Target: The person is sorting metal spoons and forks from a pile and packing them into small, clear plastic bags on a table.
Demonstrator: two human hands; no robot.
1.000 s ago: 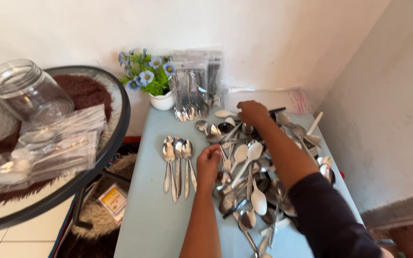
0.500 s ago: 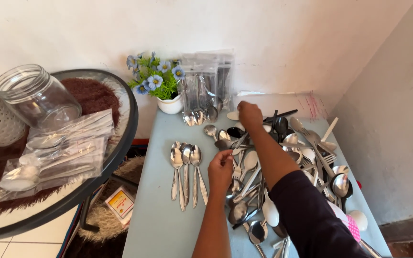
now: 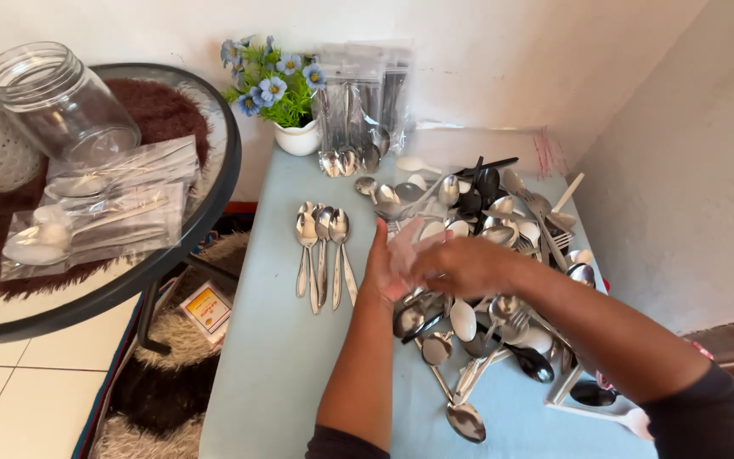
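Pale blue table (image 3: 273, 374) by white wall (image 3: 503, 51), round glass table (image 3: 87, 297) beside.

Pale blue counter (image 3: 282, 365). Both hands meet at its middle: left hand (image 3: 381, 268) upright, right hand (image 3: 456, 265) against it, a clear bag (image 3: 414, 242) between them. Four spoons (image 3: 323, 251) lie in a row toward the left edge. Cutlery heap (image 3: 494, 280) covers the right half. Flowerpot (image 3: 297, 136) at the far left corner.
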